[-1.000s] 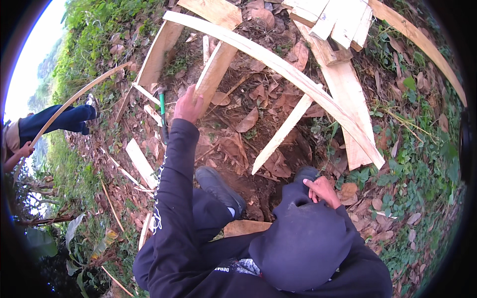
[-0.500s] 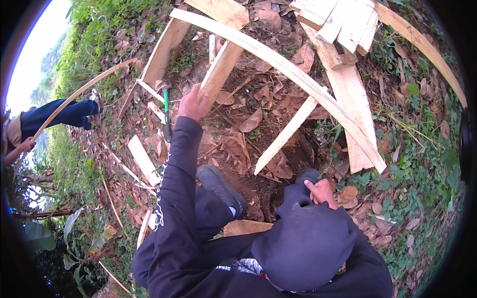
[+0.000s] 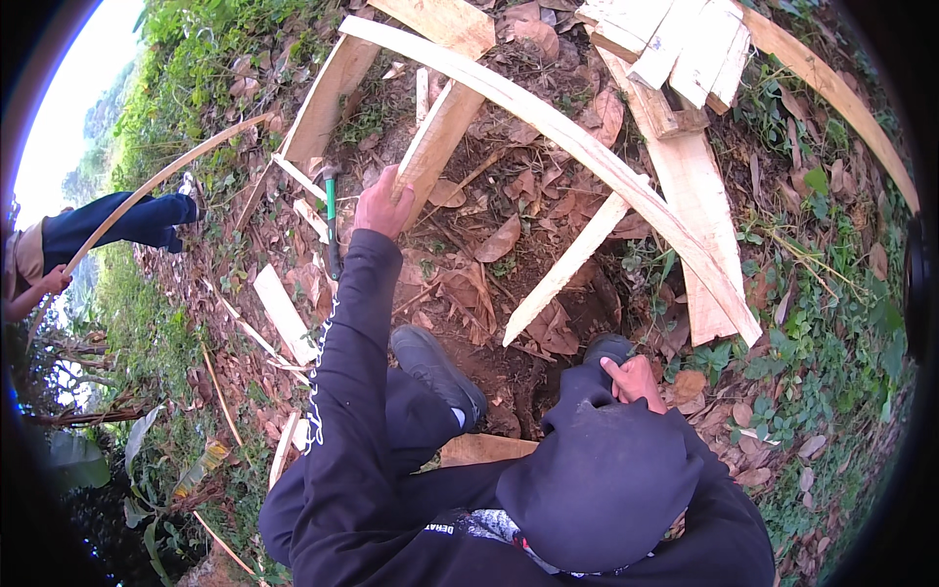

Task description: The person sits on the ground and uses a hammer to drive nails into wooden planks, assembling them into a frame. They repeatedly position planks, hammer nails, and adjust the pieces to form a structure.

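One long curved plank (image 3: pixel 587 157) arches over the dug ground; two straight planks (image 3: pixel 435 147) lie beneath it. One green-handled hammer (image 3: pixel 332 220) rests on the leaves just beside the left hand (image 3: pixel 383 205), which curls around a plank's lower end. The right hand (image 3: pixel 636 380) rests on the knee, fingers loosely bent, holding nothing.

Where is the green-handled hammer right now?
In the head view, the green-handled hammer lies on the leaf-strewn ground at upper left, just left of the left hand, which rests on a wooden plank.
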`<move>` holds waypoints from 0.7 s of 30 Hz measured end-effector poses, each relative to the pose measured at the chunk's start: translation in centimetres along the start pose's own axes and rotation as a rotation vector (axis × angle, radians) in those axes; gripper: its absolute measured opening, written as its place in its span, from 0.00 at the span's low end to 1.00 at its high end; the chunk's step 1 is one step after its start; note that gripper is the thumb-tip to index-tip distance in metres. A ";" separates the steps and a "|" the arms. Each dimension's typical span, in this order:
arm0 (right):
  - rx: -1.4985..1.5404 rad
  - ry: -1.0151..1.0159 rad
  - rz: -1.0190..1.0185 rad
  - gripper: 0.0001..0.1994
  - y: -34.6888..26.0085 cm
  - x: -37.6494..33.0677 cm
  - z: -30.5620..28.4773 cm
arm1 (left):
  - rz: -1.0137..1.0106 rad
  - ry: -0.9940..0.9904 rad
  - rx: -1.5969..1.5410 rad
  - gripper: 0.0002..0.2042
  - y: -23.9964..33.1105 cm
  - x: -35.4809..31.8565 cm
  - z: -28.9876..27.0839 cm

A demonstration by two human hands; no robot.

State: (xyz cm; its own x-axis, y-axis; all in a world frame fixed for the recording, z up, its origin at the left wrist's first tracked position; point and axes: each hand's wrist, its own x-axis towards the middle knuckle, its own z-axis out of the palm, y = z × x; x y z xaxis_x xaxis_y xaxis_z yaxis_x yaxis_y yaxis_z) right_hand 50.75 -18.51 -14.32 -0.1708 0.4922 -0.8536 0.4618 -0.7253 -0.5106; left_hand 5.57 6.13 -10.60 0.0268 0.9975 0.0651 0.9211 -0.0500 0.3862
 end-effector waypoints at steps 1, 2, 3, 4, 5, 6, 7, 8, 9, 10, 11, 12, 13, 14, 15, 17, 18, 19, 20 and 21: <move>-0.002 -0.006 0.007 0.35 0.0 0.0 0.0 | 0.011 0.010 0.001 0.19 -0.1 0.0 0.0; -0.004 -0.007 0.010 0.35 0.0 0.1 -0.1 | 0.022 0.018 0.002 0.19 -0.1 0.0 0.1; -0.006 -0.008 0.012 0.35 0.0 0.1 -0.1 | 0.033 0.027 0.002 0.19 -0.1 0.1 0.1; -0.008 -0.009 0.015 0.35 0.0 0.2 -0.1 | 0.027 0.025 0.004 0.19 -0.1 0.1 0.2; -0.009 -0.009 0.011 0.35 -0.1 0.2 -0.1 | 0.020 0.022 0.006 0.19 0.0 0.1 0.1; -0.010 -0.009 0.008 0.35 -0.2 0.2 -0.2 | 0.014 0.019 0.007 0.19 0.1 0.2 0.1; -0.011 -0.008 0.004 0.35 -0.2 0.2 -0.2 | 0.005 0.014 0.011 0.19 0.2 0.2 0.1; -0.012 -0.010 0.006 0.35 -0.2 0.3 -0.3 | -0.006 0.009 0.015 0.19 0.3 0.3 0.1; -0.013 -0.013 0.009 0.35 -0.2 0.3 -0.3 | -0.016 0.004 0.020 0.19 0.3 0.3 0.1; -0.013 -0.014 0.011 0.35 -0.2 0.4 -0.3 | -0.016 0.004 0.019 0.19 0.3 0.4 0.1; -0.010 -0.016 0.006 0.35 -0.1 0.5 -0.3 | -0.016 0.005 0.019 0.18 0.2 0.4 0.1; -0.007 -0.017 0.002 0.35 0.0 0.6 -0.3 | -0.015 0.006 0.019 0.18 0.1 0.4 0.2; -0.004 -0.018 -0.003 0.35 0.1 0.6 -0.3 | -0.005 0.014 0.019 0.18 0.0 0.3 0.2; -0.002 -0.019 -0.007 0.35 0.0 0.6 -0.3 | 0.004 0.020 0.019 0.18 0.0 0.3 0.2; 0.000 -0.020 -0.012 0.35 -0.2 0.6 -0.3 | 0.013 0.026 0.020 0.18 0.0 0.3 0.2; 0.005 -0.022 -0.013 0.35 -0.3 0.5 -0.4 | 0.006 0.020 0.007 0.18 0.1 0.3 0.3; 0.009 -0.023 -0.011 0.35 -0.4 0.5 -0.4 | 0.002 0.018 0.000 0.18 0.3 0.3 0.2; 0.012 -0.023 -0.008 0.35 -0.4 0.5 -0.4 | -0.004 0.008 -0.001 0.18 0.5 0.4 0.2; 0.014 -0.024 -0.008 0.35 -0.4 0.5 -0.4 | -0.010 -0.002 -0.003 0.18 0.6 0.4 0.1; 0.017 -0.024 -0.009 0.35 -0.4 0.5 -0.4 | -0.016 -0.012 -0.004 0.19 0.7 0.4 0.1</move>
State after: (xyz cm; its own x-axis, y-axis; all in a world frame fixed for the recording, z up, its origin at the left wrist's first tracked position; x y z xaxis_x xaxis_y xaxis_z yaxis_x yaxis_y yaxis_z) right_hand 50.85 -17.74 -14.49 -0.1956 0.4869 -0.8513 0.4457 -0.7291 -0.5194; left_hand 6.28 6.52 -10.34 0.0169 0.9987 0.0478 0.9197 -0.0343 0.3912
